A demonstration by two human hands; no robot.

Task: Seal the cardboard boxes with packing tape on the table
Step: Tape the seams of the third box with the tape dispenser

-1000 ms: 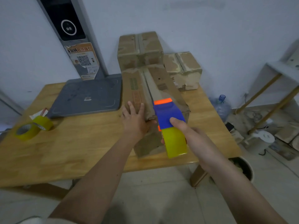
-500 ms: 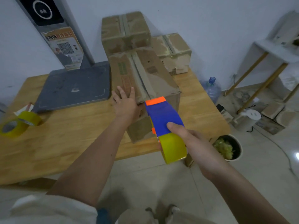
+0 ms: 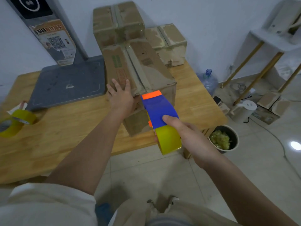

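We note the long cardboard box (image 3: 140, 75) lying on the wooden table (image 3: 65, 136), near its front edge: brown, worn, scuffed corrugated board, with a tape strip along the centre seam. Left hand (image 3: 121, 97) lies flat, fingers straight, pressing the box's near top edge. Right hand (image 3: 187, 136) grasps the tape dispenser (image 3: 158, 111): smooth blue plastic body, orange tip at the box's front edge, glossy yellow roll. Two taped boxes (image 3: 118, 22) stand behind.
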